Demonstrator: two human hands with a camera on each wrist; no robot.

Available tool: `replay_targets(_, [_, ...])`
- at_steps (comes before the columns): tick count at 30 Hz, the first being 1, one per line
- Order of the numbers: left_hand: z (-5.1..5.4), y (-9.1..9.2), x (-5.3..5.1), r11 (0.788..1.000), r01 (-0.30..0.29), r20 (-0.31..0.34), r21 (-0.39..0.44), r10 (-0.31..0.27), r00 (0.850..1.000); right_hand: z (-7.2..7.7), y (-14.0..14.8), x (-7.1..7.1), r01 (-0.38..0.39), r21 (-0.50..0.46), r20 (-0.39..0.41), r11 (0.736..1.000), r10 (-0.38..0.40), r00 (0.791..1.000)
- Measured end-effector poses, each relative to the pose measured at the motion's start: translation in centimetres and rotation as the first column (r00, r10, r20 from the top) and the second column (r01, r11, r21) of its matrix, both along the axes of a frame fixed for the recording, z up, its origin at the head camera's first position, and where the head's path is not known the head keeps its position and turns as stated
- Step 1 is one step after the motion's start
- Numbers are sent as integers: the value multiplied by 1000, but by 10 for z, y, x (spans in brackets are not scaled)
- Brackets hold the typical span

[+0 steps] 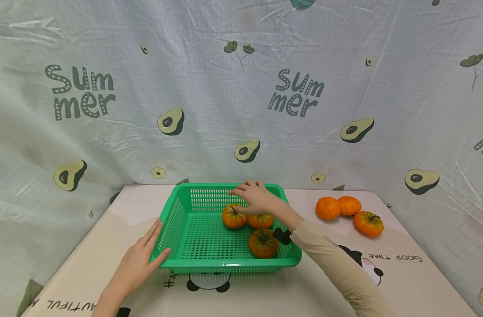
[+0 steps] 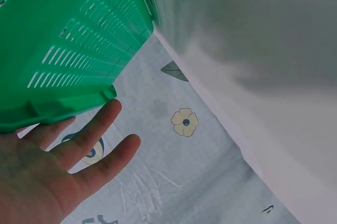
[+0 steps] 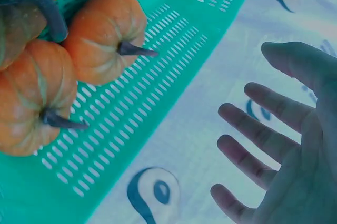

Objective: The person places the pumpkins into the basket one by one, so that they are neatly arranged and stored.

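A green plastic basket [image 1: 209, 263] with slotted walls stands on the table. Three small orange pumpkins sit in its right half: one at the back [image 1: 234, 216], another [image 1: 261, 221] partly behind the right hand, and a darker one [image 1: 263, 243] nearer the front. My left hand [image 1: 140, 259] rests on the basket's left rim with its fingers straight; in the left wrist view the hand [image 2: 63, 171] lies against the green wall. Above the pumpkins hovers my right hand [image 1: 259, 198], fingers spread and holding nothing. The right wrist view shows that hand [image 3: 295, 145] apart from the pumpkins.
To the right of the basket, three more pumpkins lie on the table: two smooth orange ones [image 1: 327, 208] [image 1: 349, 205] side by side and a green-streaked one [image 1: 368, 224] in front. A patterned cloth [image 1: 209, 110] hangs behind and along the sides.
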State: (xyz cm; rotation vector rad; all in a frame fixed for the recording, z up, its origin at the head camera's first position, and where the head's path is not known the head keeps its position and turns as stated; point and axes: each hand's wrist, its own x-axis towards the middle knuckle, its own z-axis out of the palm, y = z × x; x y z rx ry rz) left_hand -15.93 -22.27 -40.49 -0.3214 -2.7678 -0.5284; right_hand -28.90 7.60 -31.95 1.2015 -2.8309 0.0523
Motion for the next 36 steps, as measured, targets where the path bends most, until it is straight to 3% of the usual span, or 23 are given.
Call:
replay_targets(7, [1, 0, 0, 1000, 7, -2, -4, -7, 1000, 10, 28, 21, -31, -50, -110, 998, 26, 994])
replay_targets(13, [-1, -1, 0, 1000, 10, 1, -7, -10, 1000, 4, 62, 35, -23, -146, -205, 989, -7, 979])
replay_targets(18, [-1, -1, 0, 1000, 13, -3, -10, -13, 1000, -12, 93, 40, -1, -234, -292, 972, -69, 954])
replay_targets(25, [2, 0, -1, 999, 13, -19, -33, -14, 1000, -41, 135, 43, 20, -336, -347, 942, -144, 927])
replay_targets(30, [1, 0, -1, 999, 13, -26, -34, -14, 1000, -60, 166, 43, 27, -358, -415, 933, -185, 891])
replay_targets(36, [0, 0, -1, 1000, 4, -6, -26, -5, 1000, -76, 205, 42, 142, -389, -410, 910, -309, 858])
